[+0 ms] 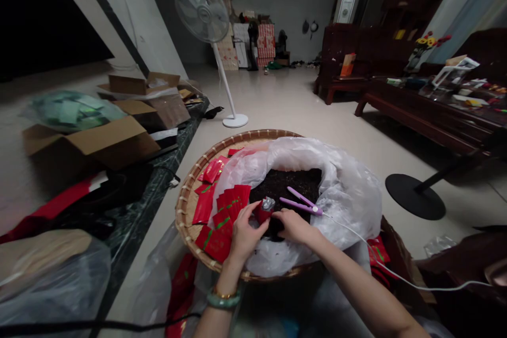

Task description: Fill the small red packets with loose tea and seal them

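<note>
Both my hands meet over a round woven bamboo tray (186, 211). My left hand (245, 232) pinches a small red packet (263, 211) with silver foil showing at its mouth, and the fingertips of my right hand (293, 226) press its other side. Just above my right hand lies a purple heat-sealing clamp (301, 204) with a white cord (380, 266). Dark loose tea leaves (285, 185) fill a clear plastic bag (340, 195). Flat red packets with green marks (222, 222) lie scattered on the tray to the left.
Open cardboard boxes (91, 140) sit on a dark marble surface (152, 195) at left. A white standing fan (204, 10) is ahead, and a black round stand base (414, 196) is at right. A cluttered dark wooden table (435, 111) stands at far right.
</note>
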The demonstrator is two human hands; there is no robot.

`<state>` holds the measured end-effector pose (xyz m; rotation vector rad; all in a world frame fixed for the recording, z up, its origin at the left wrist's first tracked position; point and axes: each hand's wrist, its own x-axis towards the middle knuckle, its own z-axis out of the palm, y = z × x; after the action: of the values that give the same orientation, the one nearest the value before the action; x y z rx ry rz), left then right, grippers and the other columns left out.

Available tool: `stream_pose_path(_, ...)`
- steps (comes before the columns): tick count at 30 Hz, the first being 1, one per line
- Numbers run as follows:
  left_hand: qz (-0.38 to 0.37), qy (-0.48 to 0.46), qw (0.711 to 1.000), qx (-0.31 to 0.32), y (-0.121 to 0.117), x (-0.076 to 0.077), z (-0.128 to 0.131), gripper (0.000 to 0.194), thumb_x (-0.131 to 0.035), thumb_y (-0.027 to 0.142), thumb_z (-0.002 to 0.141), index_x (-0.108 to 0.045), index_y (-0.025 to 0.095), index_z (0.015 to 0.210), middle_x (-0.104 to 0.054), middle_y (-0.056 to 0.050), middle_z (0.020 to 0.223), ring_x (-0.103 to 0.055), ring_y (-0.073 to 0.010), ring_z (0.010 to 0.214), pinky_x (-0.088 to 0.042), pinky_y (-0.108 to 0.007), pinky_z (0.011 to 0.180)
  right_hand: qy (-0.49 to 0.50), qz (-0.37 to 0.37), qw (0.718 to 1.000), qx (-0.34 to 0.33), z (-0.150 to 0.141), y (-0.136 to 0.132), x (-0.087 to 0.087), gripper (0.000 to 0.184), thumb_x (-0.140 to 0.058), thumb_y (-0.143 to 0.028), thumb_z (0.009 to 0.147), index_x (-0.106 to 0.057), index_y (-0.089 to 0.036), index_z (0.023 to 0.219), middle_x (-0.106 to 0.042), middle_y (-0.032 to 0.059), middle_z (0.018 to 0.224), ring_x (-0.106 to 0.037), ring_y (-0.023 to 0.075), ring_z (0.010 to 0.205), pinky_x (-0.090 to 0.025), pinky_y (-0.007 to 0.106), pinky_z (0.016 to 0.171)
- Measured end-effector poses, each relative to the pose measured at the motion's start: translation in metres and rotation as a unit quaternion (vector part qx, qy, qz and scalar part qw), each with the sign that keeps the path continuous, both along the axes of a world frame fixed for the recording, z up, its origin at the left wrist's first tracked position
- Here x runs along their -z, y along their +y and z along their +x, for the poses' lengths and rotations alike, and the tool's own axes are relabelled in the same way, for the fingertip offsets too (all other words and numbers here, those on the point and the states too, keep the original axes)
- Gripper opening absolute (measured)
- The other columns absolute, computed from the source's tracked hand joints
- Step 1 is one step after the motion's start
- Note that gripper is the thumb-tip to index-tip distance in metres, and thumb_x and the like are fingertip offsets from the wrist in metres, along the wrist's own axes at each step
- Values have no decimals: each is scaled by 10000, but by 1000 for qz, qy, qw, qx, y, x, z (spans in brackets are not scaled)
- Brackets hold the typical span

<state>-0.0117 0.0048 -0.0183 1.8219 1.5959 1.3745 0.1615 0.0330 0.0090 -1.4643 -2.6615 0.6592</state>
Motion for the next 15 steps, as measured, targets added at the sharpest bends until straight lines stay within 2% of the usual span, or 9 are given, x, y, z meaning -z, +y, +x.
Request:
stream_pose_path(2,6,7,1000,2,1,0,0,424,-654,276,729,-583,185,1137,-652,-99,1084,-621,-229,986,-511,-366,847,-7,7,1000,-2,1,2,-1,709,-754,-200,630,-517,-177,1298,-569,174,1216,-553,314,1090,-433,363,872)
stream_pose_path(4,11,11,1000,1,1,0,-1,425,-656,266,725,-583,183,1135,-652,-100,1083,-619,-232,990,-510,-371,851,-25,-1,999,-22,1,3,0,733,-768,-224,618,-520,-199,1307,-567,175,1231,-551,328,1100,-427,380,882)
stream_pose_path(8,9,13,1000,-4,3,-1,-2,420,-653,254,725,-578,175,1131,-653,-100,1076,-621,-231,992,-510,-366,853,-3,-17,998,-57,-1,5,4,582,-715,-130,628,-624,-195,1200,-670,128,1047,-647,277,913,-467,310,777)
stream_pose_path(12,6,18,1000,1,2,0,-2,423,-656,260,727,-576,172,1133,-650,-100,1079,-615,-228,994,-503,-365,864,76,-31,996,-39,3,7,7,414,-653,-65,626,-717,-177,1020,-722,80,955,-663,253,896,-472,274,777)
stream_pose_path(15,7,16,1000,2,2,1,-2,428,-660,257,721,-577,175,1133,-649,-99,1080,-613,-227,988,-502,-367,859,108,-60,992,-22,7,7,6,370,-638,-67,631,-730,-171,974,-736,58,926,-672,221,872,-471,244,768)
